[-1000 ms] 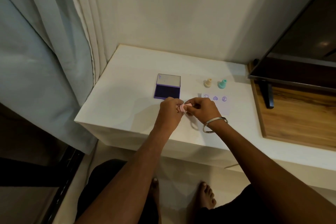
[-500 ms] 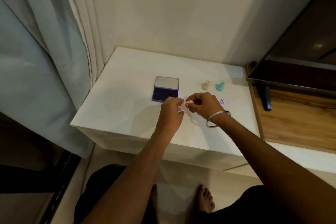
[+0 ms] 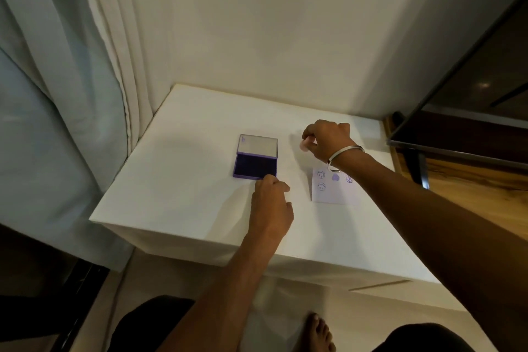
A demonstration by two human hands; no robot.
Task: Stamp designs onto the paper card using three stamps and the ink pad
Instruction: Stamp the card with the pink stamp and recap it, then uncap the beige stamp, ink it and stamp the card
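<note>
The purple ink pad (image 3: 255, 165) lies open on the white table (image 3: 183, 180), lid tipped back. My left hand (image 3: 271, 203) rests at the pad's front right corner with its fingers curled and nothing in it. My right hand (image 3: 328, 140) is farther back, above the table, pinching the small pink stamp (image 3: 303, 146) at its fingertips. The white paper card (image 3: 331, 193) lies right of the pad, under my right wrist, and carries several purple prints. The other two stamps are hidden behind my right hand.
A wall and pale curtains (image 3: 71, 80) close off the back and left. A dark TV screen (image 3: 471, 111) on a stand sits on a wooden surface (image 3: 471, 188) at the right. The table's front edge drops to the floor near my feet.
My hands have separated. The right hand carried the pink stamp up and back, away from the card. The left hand moved left to the ink pad's corner. The card now shows a second smiley print.
</note>
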